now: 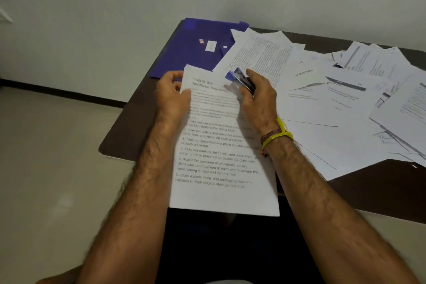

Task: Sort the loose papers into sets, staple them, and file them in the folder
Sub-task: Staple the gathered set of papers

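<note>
Hands: two, a left hand (172,92) and a right hand (258,97)
Staplers: one blue stapler (242,79)
Folders: one purple folder (198,46)
Held paper sets: one printed set (221,157); how many sheets it has cannot be told
Loose papers on the table: many overlapping sheets (345,99), exact number cannot be told
Tables: one dark table (129,127)
Wrist threads: one yellow band (277,135) on the right wrist, with darker threads beside it
</note>
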